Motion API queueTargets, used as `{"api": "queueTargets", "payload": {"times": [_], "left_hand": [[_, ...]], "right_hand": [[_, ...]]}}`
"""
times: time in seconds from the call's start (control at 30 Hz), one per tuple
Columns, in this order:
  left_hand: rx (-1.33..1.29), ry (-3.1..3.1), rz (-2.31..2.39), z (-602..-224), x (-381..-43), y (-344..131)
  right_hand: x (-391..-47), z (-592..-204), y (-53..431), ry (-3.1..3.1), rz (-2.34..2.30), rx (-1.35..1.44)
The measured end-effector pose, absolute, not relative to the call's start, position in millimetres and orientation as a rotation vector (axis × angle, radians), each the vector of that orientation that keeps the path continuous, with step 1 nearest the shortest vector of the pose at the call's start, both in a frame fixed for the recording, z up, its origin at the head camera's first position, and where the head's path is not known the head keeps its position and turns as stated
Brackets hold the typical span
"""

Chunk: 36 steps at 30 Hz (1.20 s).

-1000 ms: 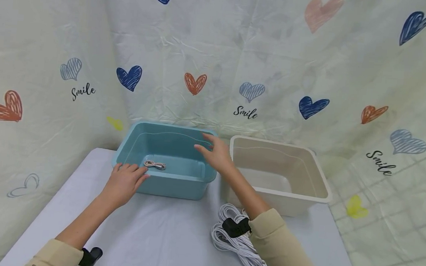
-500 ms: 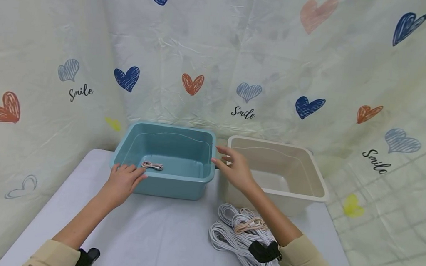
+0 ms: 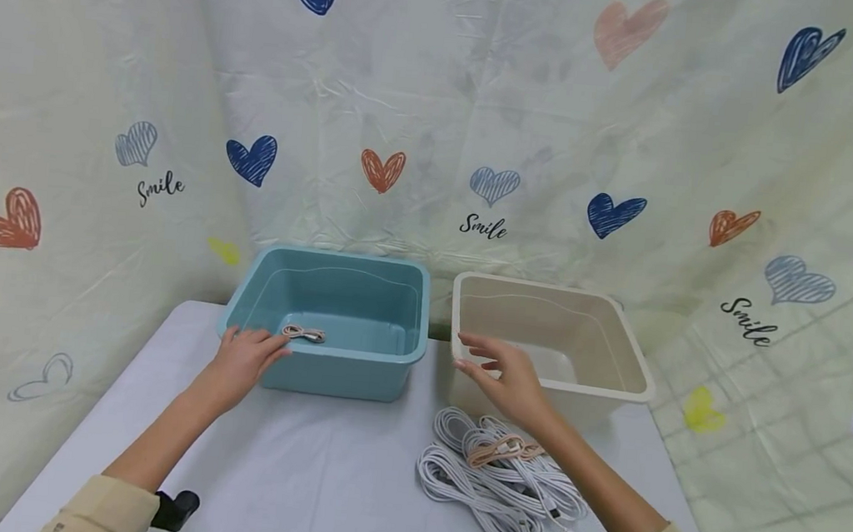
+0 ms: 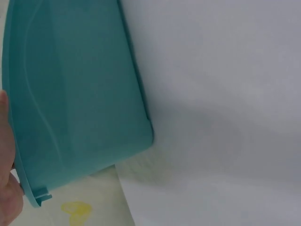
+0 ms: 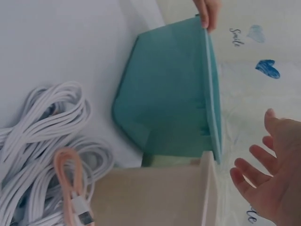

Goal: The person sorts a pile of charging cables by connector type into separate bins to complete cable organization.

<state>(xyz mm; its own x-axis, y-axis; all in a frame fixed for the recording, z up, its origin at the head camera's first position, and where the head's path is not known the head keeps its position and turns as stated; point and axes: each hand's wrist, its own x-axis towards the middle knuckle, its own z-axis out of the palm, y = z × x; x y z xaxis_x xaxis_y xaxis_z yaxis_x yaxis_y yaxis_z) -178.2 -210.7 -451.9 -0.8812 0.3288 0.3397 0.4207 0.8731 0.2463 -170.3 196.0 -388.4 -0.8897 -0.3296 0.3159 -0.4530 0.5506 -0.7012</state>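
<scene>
My left hand (image 3: 244,366) holds the near rim of the blue plastic bin (image 3: 343,375), fingers over the edge and thumb along the front. Inside the bin, near that hand, lies a small bundled pinkish cable (image 3: 304,334). My right hand (image 3: 505,378), fingers spread and loosely bent with nothing between them, is over the left front part of the beige bin (image 3: 600,392). Below it on the table lie several coiled white cables (image 3: 479,504), with a bundled peach-coloured cable (image 3: 504,452) on top. A metal plug end (image 5: 84,214) of the peach cable shows in the right wrist view.
Both bins stand side by side on a white-covered table (image 3: 320,466), a narrow gap between them. A curtain (image 3: 411,81) printed with hearts hangs behind. Black wrist cameras (image 3: 176,511) sit at both sleeves.
My right hand has moved from above the blue bin's right side rightward and nearer, to the beige bin's front, uncovering the peach cable. The left hand stays at the blue rim.
</scene>
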Motion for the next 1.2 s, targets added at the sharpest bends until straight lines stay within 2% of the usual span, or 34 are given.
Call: {"api": "queueTargets", "payload": {"times": [0.47,0.9,1.2], "left_hand": [[-0.568,-2.8,-0.464,-448,-179,-218],[-0.447,-2.799,-0.631,-446,-182,-210],[-0.41,-2.771,-0.66,-447,-182,-206]], "right_hand": [[-143,-422,233,-2.745,1.068,0.757],[-142,-473,259,-2.717,1.043,0.926],[-142,-498,270,-2.765,1.178,0.937]]}}
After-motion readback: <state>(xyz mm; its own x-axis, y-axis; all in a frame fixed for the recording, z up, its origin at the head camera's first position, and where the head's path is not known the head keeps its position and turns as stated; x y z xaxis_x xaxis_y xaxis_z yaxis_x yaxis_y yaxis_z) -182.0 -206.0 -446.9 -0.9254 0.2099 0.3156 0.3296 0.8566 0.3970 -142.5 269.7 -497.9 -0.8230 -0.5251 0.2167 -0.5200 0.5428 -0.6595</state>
